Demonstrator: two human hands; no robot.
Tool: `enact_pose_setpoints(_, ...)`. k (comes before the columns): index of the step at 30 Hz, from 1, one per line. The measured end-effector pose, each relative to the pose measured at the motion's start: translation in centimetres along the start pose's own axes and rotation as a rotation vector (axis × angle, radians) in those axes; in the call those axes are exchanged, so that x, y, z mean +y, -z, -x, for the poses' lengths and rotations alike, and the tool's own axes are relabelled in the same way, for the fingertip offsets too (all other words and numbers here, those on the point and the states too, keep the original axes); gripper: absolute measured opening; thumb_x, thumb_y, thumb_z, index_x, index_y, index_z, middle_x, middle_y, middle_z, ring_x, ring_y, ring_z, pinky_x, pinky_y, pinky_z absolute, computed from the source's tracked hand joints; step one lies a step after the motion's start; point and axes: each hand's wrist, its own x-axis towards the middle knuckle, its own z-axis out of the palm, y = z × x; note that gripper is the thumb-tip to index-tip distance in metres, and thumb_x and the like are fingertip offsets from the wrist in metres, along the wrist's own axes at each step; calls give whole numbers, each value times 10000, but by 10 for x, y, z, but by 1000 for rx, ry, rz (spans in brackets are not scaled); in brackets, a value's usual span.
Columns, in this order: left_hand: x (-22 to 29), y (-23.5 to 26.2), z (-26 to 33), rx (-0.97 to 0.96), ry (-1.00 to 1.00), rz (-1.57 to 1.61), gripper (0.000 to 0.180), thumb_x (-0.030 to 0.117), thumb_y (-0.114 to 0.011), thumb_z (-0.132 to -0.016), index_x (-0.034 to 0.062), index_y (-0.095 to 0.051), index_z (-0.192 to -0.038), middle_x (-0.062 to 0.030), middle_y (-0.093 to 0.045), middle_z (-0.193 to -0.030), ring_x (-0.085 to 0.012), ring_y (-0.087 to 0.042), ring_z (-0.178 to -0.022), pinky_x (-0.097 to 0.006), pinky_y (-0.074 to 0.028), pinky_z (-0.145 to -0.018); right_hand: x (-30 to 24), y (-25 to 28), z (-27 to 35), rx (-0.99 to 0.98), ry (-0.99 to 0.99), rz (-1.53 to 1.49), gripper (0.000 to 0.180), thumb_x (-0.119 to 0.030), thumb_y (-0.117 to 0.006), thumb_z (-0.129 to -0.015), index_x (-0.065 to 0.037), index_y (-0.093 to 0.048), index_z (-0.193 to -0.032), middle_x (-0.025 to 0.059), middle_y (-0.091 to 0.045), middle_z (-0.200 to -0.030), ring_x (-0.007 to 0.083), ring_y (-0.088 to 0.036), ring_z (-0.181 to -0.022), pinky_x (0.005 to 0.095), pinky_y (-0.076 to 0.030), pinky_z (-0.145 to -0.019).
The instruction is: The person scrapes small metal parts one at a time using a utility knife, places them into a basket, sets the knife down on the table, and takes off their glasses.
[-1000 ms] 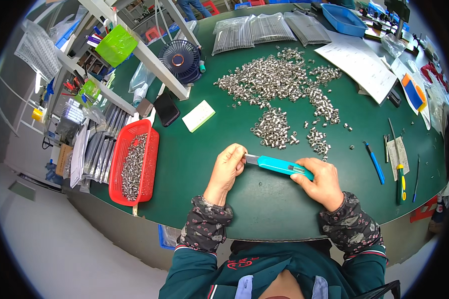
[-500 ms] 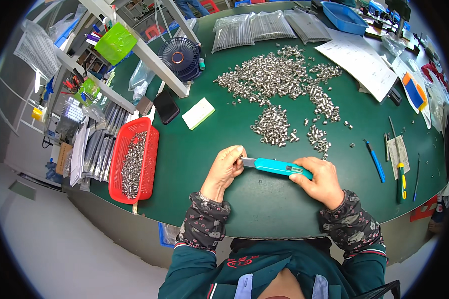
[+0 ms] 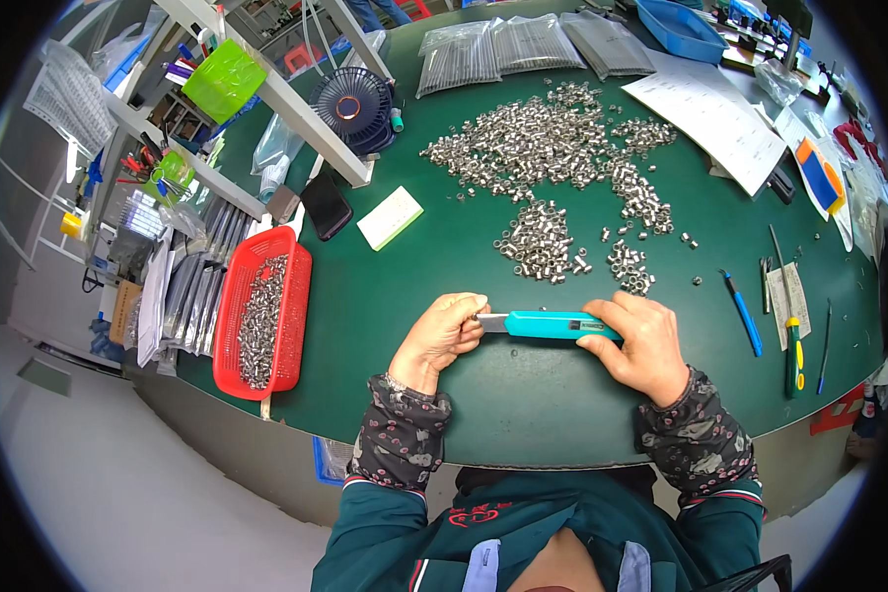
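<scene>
My right hand [image 3: 643, 340] is closed around the handle of a teal utility knife [image 3: 548, 325], held level above the green table [image 3: 523, 405]. Its blade points left and reaches the fingertips of my left hand [image 3: 442, 335]. Thumb and fingers of that hand pinch a small metal ring-like piece [image 3: 477, 318], mostly hidden, and the blade tip meets it. Beyond both hands lies a large heap of small silver metal sleeves [image 3: 523, 148], with smaller clusters [image 3: 541, 242] of them nearer to me.
A red basket [image 3: 229, 335] with more sleeves stands at the left, beside a phone [image 3: 327, 206], a note pad [image 3: 390, 218] and a small fan [image 3: 351, 107]. To the right lie a blue pen-like tool [image 3: 743, 314] and a green-yellow screwdriver [image 3: 793, 360]. Bagged rods [image 3: 538, 47] lie at the back.
My right hand has rolled the knife slightly and its handle sits a little higher and more level. The left hand keeps its pinch at the blade tip.
</scene>
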Motion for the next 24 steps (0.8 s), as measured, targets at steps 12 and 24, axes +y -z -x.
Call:
enact_pose_setpoints(12,1,2,0,-23,-6,-35,206,221,-522,-869,60,-509,-740,49,-371,-527,-20,-289,-429,-166,-189,-349,0,8,-8,105,265,279,299,-208,-698,-606,-89,-588,-857,53,-400,-607,223,-457,-551,338,-350,-510)
enact_pose_setpoints(24,-3,4,-5,-115,-354,205,115,96,-541,-860,43,-505,-955,-28,-500,-778,-26,-290,-484,-141,-220,-381,6,-7,4,-47,-269,-357,243,-219,-679,-700,-39,-633,-857,123,-611,-721,254,-589,-603,328,-448,-537)
